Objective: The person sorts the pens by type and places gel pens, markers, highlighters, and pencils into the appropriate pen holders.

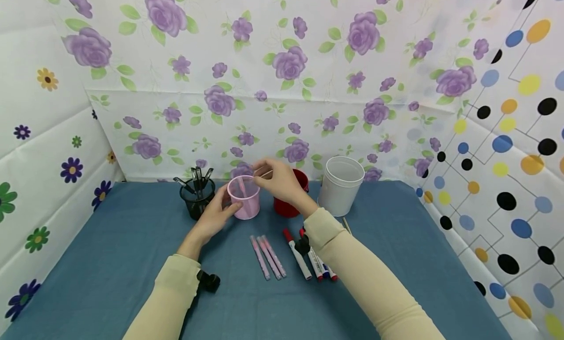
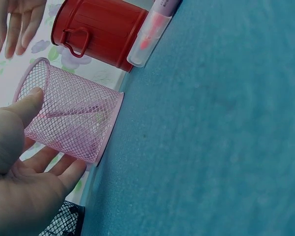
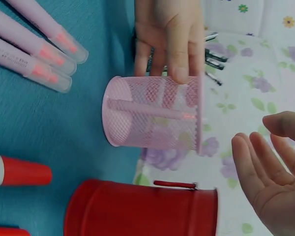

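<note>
My left hand (image 1: 213, 216) grips a pink mesh pen cup (image 1: 247, 208), its thumb on the near side by the rim and its fingers round the far side. Inside the cup leans one pink highlighter (image 3: 147, 110), seen through the mesh. My right hand (image 3: 278, 172) is just beyond the cup's mouth, fingers loosely bent and apart, with nothing between them. Three more pink highlighters (image 1: 268, 257) lie side by side on the blue cloth in front of the cup.
Left of the pink cup stands a black mesh cup (image 1: 197, 203) of black pens. A red bucket (image 2: 101, 32) stands to the right, partly behind my right hand, then a white bucket (image 1: 340, 188). Several markers (image 1: 299, 259) lie under my right forearm. Patterned cloth walls (image 1: 291, 109) enclose the table.
</note>
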Available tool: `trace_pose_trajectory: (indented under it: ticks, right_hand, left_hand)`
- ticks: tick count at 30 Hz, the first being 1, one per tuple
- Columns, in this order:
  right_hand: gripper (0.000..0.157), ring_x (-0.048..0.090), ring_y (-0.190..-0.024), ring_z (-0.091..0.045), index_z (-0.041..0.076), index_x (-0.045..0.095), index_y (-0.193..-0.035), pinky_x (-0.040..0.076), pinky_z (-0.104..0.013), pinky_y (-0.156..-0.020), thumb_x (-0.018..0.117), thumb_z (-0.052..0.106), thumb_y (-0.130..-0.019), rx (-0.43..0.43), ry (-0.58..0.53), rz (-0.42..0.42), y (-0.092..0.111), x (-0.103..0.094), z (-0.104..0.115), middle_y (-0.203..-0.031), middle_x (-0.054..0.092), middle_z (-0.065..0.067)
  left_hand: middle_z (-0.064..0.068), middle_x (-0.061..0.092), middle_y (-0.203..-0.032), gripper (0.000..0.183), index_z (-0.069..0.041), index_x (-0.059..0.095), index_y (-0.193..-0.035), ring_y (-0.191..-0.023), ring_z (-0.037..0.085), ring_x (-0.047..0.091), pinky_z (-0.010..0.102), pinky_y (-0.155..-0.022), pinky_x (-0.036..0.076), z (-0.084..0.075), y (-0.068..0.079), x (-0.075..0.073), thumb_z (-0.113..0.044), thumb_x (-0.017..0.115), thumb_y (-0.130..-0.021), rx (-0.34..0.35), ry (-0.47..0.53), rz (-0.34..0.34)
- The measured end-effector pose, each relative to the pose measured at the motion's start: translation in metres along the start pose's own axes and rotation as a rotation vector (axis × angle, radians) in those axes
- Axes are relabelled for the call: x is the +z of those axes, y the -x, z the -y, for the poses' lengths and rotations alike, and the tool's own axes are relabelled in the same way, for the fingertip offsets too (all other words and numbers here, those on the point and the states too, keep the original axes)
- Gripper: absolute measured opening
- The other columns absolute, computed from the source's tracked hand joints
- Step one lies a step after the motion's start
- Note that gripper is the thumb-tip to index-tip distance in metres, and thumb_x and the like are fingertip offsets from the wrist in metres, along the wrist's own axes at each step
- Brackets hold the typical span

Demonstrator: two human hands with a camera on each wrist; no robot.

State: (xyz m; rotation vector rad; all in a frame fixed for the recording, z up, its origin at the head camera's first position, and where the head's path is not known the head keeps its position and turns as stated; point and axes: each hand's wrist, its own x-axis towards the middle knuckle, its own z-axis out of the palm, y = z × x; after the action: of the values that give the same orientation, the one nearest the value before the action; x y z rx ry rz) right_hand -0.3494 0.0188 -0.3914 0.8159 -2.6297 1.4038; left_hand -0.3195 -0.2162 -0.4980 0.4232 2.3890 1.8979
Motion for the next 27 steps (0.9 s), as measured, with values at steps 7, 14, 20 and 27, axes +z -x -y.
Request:
trace_pose_trajectory:
  ticks: [7,14,20,27]
  right_hand:
    - [0.024,0.076,-0.097,-0.023,0.009,0.071,-0.123,0.063,-0.036,-0.086,0.076,0.013,-0.1,-0.039,0.044,0.003,0.02,-0.011,0.01,-0.11,0.075,-0.006]
    - [0.029,0.075,-0.099,-0.023,0.007,0.071,-0.127,0.062,-0.037,-0.091,0.077,0.014,-0.099,-0.046,0.114,0.03,0.044,-0.017,0.015,-0.113,0.075,-0.009]
    - [0.029,0.074,-0.09,-0.02,0.006,0.072,-0.125,0.062,-0.031,-0.081,0.079,0.011,-0.097,-0.067,0.118,0.067,0.062,-0.013,0.014,-0.106,0.074,-0.009]
    - [0.027,0.07,-0.08,-0.013,0.005,0.074,-0.12,0.06,-0.026,-0.074,0.081,0.01,-0.095,-0.044,0.158,0.128,0.082,0.003,0.011,-0.095,0.074,-0.005]
  left_hand:
    - [0.018,0.032,-0.17,0.074,-0.016,0.018,-0.17,-0.156,0.038,0.033,0.061,-0.12,0.038,0.0,0.0,0.0,-0.025,0.062,-0.111,0.001,-0.009,-0.006]
    - [0.017,0.032,-0.17,0.073,-0.019,0.018,-0.171,-0.157,0.037,0.032,0.06,-0.121,0.038,0.0,0.0,0.001,-0.024,0.061,-0.111,0.003,0.003,-0.002]
    - [0.017,0.034,-0.169,0.074,-0.021,0.018,-0.171,-0.156,0.037,0.034,0.06,-0.12,0.038,0.001,0.001,0.0,-0.026,0.061,-0.111,-0.005,-0.002,0.003]
    - [0.017,0.034,-0.169,0.075,-0.021,0.018,-0.171,-0.156,0.037,0.033,0.061,-0.121,0.036,0.001,0.001,0.0,-0.027,0.062,-0.11,-0.003,-0.001,0.001]
